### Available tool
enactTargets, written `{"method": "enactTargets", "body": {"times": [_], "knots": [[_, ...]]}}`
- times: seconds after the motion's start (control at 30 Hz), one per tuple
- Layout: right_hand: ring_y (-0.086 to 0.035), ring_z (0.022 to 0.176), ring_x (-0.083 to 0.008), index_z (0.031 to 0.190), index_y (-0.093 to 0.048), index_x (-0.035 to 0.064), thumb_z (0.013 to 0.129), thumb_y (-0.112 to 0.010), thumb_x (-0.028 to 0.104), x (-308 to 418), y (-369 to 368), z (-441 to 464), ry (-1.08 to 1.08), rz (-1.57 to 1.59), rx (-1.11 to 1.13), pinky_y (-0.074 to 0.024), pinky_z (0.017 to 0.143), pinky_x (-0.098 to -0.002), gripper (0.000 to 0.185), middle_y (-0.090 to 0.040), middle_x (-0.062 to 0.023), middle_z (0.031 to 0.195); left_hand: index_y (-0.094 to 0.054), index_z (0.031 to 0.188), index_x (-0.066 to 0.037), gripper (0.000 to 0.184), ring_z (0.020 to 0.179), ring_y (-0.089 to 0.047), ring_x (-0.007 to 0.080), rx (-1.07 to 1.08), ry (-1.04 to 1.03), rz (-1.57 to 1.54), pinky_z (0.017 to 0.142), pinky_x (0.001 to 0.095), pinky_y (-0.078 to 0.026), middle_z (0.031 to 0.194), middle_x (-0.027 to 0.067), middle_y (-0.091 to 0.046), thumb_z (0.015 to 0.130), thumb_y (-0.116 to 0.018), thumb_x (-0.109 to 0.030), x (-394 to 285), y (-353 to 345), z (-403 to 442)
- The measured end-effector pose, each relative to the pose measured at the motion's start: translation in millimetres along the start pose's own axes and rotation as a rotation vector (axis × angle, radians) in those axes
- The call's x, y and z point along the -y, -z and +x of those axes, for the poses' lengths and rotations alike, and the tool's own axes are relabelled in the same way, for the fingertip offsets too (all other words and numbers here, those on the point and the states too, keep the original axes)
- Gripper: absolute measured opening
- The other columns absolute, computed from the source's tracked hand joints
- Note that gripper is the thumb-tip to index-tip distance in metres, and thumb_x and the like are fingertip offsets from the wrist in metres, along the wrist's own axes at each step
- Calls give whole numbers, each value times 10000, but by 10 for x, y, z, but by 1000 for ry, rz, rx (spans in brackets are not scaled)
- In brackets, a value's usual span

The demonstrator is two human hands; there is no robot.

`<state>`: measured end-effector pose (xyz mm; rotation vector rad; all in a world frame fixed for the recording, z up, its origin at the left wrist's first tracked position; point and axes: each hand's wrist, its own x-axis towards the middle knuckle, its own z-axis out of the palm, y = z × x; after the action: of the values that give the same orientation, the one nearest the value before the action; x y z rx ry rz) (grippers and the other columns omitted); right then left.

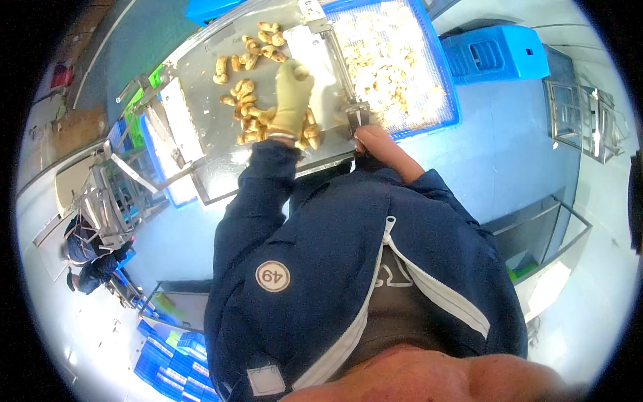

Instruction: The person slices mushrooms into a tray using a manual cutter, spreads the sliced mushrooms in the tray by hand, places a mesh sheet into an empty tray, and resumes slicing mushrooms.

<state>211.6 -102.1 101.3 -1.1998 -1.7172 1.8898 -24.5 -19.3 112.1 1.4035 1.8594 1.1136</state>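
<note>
My left hand [293, 97], in a pale yellow-green glove, is over the metal tabletop [201, 120] just left of a long hinged blade [341, 63]. Its fingers look curled together, and what they hold, if anything, is hidden. Brown whole mushrooms [248, 107] lie in loose clusters around and left of this glove. My bare right hand [378, 144] is closed round the dark handle [358, 120] at the blade's near end. Right of the blade, a blue crate [457, 100] with white mesh contains pale sliced mushrooms [382, 74].
A blue plastic stool [499, 53] stands beyond the crate on the right. Metal frames [120, 194] are at the left, near another person in dark clothes [94, 268]. Blue boxes [171, 368] are stacked at lower left. A metal-framed stand [549, 234] is at right.
</note>
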Motion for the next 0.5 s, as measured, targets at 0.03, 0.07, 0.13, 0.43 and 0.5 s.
{"method": "enactTargets", "body": {"times": [0.03,0.07,0.13,0.43,0.5], "knots": [[-555,625,-261,711,-533,12,883,-434,177,3,10,3,-6,0,-3,-432,582,-357,258,-548,-121,679,-609,981,16,276,860,-646,262,4,-87,30,774,336,-508,923,150,-654,724,-661,-73,27,-150,59],[-553,624,-263,710,-531,12,883,-433,174,1,18,10,72,-35,-2,-432,582,-357,256,-548,-121,680,-614,1006,16,296,880,-646,263,9,-173,57,791,332,-504,950,156,-657,729,-659,-78,60,-286,66],[-550,623,-267,708,-529,11,884,-433,167,8,38,3,215,-108,1,-431,582,-359,254,-546,-121,682,-596,1023,20,280,906,-634,231,181,-12,-103,810,309,-499,956,151,-645,744,-621,26,-29,-465,-35],[-521,597,-223,701,-532,6,894,-410,195,125,14,-40,-26,56,-19,-404,562,-347,297,-544,-107,651,-602,1111,25,307,945,-639,218,114,-7,-52,854,309,-497,1020,142,-668,818,-636,-60,418,-541,-77],[-511,591,-208,689,-533,4,896,-406,222,174,21,-37,13,32,-15,-398,560,-338,326,-546,-104,642,-604,1111,24,313,934,-641,209,138,58,-63,847,307,-500,1021,136,-672,819,-653,-77,384,-539,-69]]}}
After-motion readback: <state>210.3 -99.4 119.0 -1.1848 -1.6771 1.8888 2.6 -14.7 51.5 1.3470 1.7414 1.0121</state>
